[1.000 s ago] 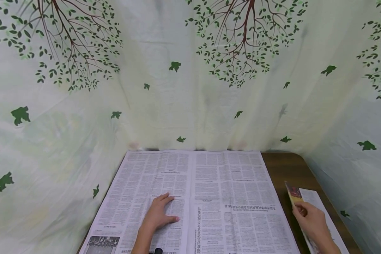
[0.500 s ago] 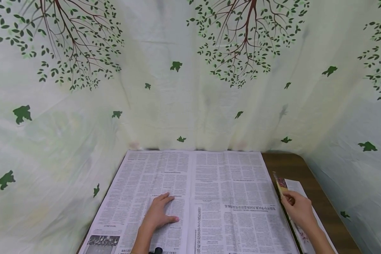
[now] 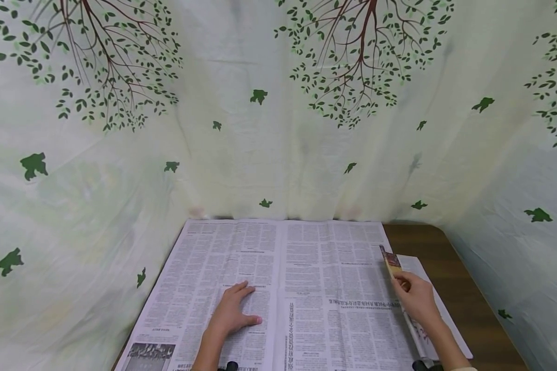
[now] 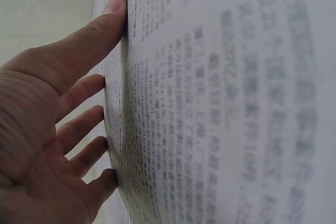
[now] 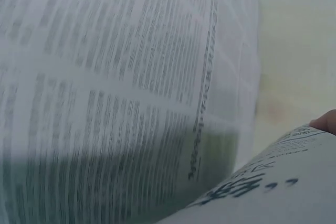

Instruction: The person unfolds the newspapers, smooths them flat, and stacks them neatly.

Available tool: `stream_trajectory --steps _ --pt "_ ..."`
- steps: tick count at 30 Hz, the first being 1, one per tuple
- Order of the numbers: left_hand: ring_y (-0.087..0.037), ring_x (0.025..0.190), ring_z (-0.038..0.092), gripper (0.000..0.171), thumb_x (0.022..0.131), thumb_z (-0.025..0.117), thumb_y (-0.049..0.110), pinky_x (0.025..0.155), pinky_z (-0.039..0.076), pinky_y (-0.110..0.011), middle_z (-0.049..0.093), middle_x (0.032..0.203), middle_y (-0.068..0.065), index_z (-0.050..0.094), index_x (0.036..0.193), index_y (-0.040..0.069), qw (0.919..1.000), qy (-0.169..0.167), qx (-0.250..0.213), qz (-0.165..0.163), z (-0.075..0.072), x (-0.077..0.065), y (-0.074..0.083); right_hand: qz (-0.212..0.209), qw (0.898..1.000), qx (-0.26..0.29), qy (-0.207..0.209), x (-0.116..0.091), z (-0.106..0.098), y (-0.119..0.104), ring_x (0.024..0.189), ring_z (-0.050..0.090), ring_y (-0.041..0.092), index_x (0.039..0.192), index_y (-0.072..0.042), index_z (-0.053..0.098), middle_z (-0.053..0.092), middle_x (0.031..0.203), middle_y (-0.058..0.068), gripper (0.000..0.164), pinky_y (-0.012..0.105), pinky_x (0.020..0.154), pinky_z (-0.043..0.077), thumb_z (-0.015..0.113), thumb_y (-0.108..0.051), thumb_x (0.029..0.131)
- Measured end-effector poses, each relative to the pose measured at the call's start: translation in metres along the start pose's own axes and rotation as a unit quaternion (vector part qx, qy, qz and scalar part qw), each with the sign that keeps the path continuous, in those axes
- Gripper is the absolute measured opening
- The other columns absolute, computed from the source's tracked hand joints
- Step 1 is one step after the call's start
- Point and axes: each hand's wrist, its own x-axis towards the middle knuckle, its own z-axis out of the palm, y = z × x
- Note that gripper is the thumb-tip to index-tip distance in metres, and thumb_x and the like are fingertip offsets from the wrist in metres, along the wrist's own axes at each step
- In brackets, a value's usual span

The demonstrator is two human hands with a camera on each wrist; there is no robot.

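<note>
A thin printed booklet [image 3: 413,264], white with a red and yellow picture at its far left corner, overlaps the right edge of the spread newspaper [image 3: 306,268]. My right hand [image 3: 415,296] pinches its left edge, thumb and fingers curled. In the right wrist view, large dark characters mark the booklet's pale surface [image 5: 273,182], and only a fingertip [image 5: 326,121] shows at its edge. My left hand [image 3: 232,312] rests on the newspaper's left half, fingers spread. The left wrist view shows its thumb and fingertips touching the printed sheet [image 4: 210,108].
Dark brown tabletop [image 3: 420,245] shows along the right side. A pale curtain [image 3: 306,154] printed with trees and green leaves hangs behind the table and on both sides. Black wrist devices [image 3: 232,366] appear at the bottom edge.
My right hand has moved left and slightly away from me, bringing the booklet from the brown tabletop partly over the newspaper. The left hand has stayed in place.
</note>
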Motion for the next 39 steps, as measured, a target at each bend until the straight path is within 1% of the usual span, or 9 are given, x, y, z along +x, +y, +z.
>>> stream_trajectory --steps 4,8,13,19,26,39 --pt "-0.044 0.145 0.041 0.091 0.06 0.098 0.045 0.116 0.036 -0.061 0.051 0.154 -0.015 0.064 0.139 0.013 1.0 0.0 0.004 -0.004 -0.001 0.0 0.001 0.025 0.999 0.022 -0.026 0.003 0.013 -0.009 0.068 0.055 0.007 0.117 0.001 0.072 0.07 0.09 0.007 0.026 0.024 0.056 0.045 0.069 -0.016 0.098" --pt "-0.044 0.146 0.041 0.093 0.059 0.098 0.046 0.117 0.035 -0.061 0.051 0.155 -0.015 0.065 0.138 0.012 1.0 -0.003 0.006 -0.007 0.0 0.001 0.001 0.042 0.998 0.039 -0.039 0.004 0.028 -0.015 0.072 0.058 0.011 0.12 0.001 0.072 0.07 0.093 0.009 0.028 0.025 0.057 0.047 0.067 -0.018 0.099" --pt "-0.044 0.147 0.04 0.094 0.058 0.098 0.047 0.117 0.034 -0.062 0.051 0.155 -0.015 0.064 0.139 0.012 0.9999 -0.006 0.006 -0.013 -0.001 0.001 0.002 0.047 0.996 0.059 -0.04 0.002 0.046 -0.021 0.072 0.059 0.01 0.118 0.0 0.074 0.071 0.091 0.007 0.026 0.024 0.059 0.048 0.068 -0.017 0.099" --pt "-0.044 0.147 0.038 0.095 0.058 0.098 0.047 0.118 0.034 -0.062 0.05 0.156 -0.014 0.064 0.14 0.013 0.9997 -0.005 0.005 -0.022 -0.002 0.001 0.004 0.061 0.993 0.087 -0.046 0.0 0.062 -0.028 0.075 0.061 0.011 0.118 0.0 0.074 0.071 0.093 0.008 0.026 0.023 0.062 0.049 0.069 -0.016 0.098" --pt "-0.044 0.147 0.038 0.095 0.057 0.099 0.045 0.117 0.034 -0.063 0.05 0.156 -0.014 0.064 0.14 0.013 0.9998 -0.001 0.003 -0.018 0.0 0.0 0.003 0.067 0.989 0.115 -0.063 -0.002 0.08 -0.033 0.075 0.061 0.01 0.12 0.0 0.073 0.071 0.095 0.007 0.027 0.024 0.06 0.05 0.068 -0.016 0.099" --pt "-0.043 0.148 0.037 0.095 0.059 0.098 0.047 0.118 0.034 -0.062 0.049 0.157 -0.012 0.063 0.141 0.015 0.9997 -0.006 0.004 -0.023 0.002 0.001 0.003 0.068 0.986 0.144 -0.055 -0.003 0.103 -0.052 0.074 0.061 0.01 0.117 -0.002 0.075 0.072 0.092 0.005 0.026 0.023 0.063 0.049 0.071 -0.017 0.097"
